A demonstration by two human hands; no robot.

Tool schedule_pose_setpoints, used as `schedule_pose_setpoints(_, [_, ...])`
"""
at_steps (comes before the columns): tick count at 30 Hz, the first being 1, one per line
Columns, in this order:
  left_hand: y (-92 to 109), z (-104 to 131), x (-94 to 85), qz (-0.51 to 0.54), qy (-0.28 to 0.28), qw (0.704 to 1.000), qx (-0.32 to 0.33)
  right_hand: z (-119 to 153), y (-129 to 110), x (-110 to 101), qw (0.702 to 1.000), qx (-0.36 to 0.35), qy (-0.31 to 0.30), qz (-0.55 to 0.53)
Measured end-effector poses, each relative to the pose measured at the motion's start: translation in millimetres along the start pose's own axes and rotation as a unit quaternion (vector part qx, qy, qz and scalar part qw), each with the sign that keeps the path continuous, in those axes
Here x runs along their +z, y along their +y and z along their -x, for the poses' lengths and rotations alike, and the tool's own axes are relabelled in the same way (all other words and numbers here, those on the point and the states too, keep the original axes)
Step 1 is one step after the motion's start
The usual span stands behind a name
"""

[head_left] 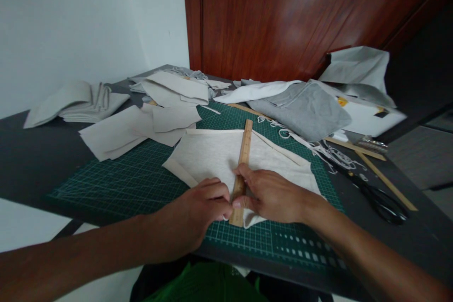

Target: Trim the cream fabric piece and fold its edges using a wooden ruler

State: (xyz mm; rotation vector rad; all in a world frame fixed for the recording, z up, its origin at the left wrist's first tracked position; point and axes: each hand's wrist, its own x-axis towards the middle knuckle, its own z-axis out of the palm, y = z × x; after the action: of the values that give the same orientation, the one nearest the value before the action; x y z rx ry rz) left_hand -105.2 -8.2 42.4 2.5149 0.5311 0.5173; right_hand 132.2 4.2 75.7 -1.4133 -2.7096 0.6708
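A cream fabric piece [212,148] with folded edges lies spread on the green cutting mat [138,170]. Across its middle, pointing away from me, rests a wooden ruler [246,141]. My right hand [272,193] grips the lower part of the ruler, thumb and fingers closed about it over the fabric. Just left of the ruler, my left hand [208,200] is closed in a pinch at the fabric's near edge. Its fingertips are partly hidden. Close to my right hand, the near edge of the cloth is rumpled.
Cut fabric pieces [141,127] and a folded cloth stack [88,101] lie at left. Grey fabric [304,108] is heaped at the back. Black-handled scissors [382,203], white cord [336,153] and a wooden strip [385,179] lie at right. A reddish wooden panel [283,19] stands behind.
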Motion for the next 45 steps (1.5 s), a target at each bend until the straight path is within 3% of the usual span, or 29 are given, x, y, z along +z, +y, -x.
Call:
schedule_pose_setpoints(4, [16, 6, 3.4, -0.034, 0.039, 0.998, -0.045, 0, 4, 3, 1.0, -0.015, 0.005, 0.001])
schedule_pose_setpoints(7, [20, 4, 4.5, -0.066, 0.034, 0.997, -0.028, 1, 9, 6, 0.999, -0.042, 0.015, -0.006])
schedule_pose_setpoints(14, [11, -16, -8.8, -0.069, -0.029, 0.997, 0.02, 7, 17, 18, 0.995, -0.054, 0.076, -0.032])
schedule_pose_setpoints(19, [3, -21, -13.0, -0.083, -0.046, 0.995, 0.028, 18, 15, 33, 0.98, -0.029, 0.128, -0.15])
schedule_pose_setpoints(23, [-10, -25, -12.0, -0.144, -0.051, 0.983, 0.097, 34, 4, 47, 0.956, -0.014, 0.184, -0.227])
schedule_pose_setpoints(28, [-18, -29, -13.7, -0.266, -0.055, 0.945, 0.18, 57, -11, 59, 0.96, 0.02, 0.197, -0.199])
schedule_pose_setpoints(33, [-17, -30, -12.6, -0.333, -0.038, 0.918, 0.21, 69, -17, 66, 0.959, -0.01, 0.224, -0.174])
schedule_pose_setpoints(38, [-22, -28, -9.4, -0.343, -0.021, 0.915, 0.213, 71, -16, 72, 0.959, -0.04, 0.24, -0.147])
schedule_pose_setpoints(45, [-29, -23, -7.1, -0.315, -0.026, 0.927, 0.201, 68, -16, 68, 0.972, -0.063, 0.186, -0.132])
